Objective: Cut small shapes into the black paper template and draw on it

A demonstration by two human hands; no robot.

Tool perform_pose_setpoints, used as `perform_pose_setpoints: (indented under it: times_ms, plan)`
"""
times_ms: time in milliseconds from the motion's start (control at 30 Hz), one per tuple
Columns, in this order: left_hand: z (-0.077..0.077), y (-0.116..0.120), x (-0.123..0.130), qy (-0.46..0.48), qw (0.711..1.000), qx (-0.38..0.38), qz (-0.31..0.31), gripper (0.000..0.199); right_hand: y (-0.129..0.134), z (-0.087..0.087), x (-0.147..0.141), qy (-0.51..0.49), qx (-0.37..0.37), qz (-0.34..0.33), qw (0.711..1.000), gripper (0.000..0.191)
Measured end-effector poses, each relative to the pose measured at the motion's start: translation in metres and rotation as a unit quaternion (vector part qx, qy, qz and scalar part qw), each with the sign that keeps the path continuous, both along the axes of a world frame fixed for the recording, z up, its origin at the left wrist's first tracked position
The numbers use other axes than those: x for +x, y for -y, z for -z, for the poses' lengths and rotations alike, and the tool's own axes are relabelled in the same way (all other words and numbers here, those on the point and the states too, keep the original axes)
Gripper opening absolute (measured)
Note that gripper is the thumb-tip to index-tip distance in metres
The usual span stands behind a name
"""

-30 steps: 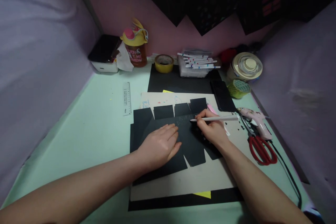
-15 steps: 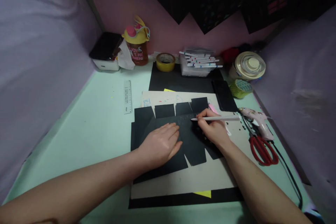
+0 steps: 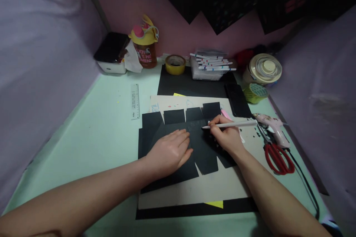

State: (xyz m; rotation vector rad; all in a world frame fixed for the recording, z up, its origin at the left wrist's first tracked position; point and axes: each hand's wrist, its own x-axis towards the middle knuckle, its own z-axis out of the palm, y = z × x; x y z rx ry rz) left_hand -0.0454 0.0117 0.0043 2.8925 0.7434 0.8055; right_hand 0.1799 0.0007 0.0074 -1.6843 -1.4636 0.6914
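Left hand (image 3: 170, 152): lying flat on the notched black paper (image 3: 204, 157), fingers extended and close together. Right hand (image 3: 227, 135): fingers pinching a slim white pen (image 3: 235, 123), shaft slanted low, pointed end at the paper's upper middle beside faint pale marks; tip contact cannot be told. Paper rests on an off-white board (image 3: 191, 193) on the table (image 3: 69, 133), slits along its far and near edges. Red-handled scissors (image 3: 279, 159) and pink glue gun (image 3: 275, 130) right of right hand; clear ruler (image 3: 135, 102) beyond paper, to the left.
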Motion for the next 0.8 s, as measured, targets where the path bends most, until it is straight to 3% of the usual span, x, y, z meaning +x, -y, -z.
perform_pose_setpoints:
  times_ms: [267,800]
  plan:
    - [0.0006,0.0007,0.0009,0.002,1.0,-0.002,-0.002,0.026,0.0003,0.001,-0.0002,0.036,0.021,-0.032,0.999,0.011]
    - [-0.001,0.0002,0.0011,-0.004,1.0,-0.001,-0.002,0.026,-0.0014,-0.0048,-0.0026,0.054,0.044,-0.029,0.997,0.014]
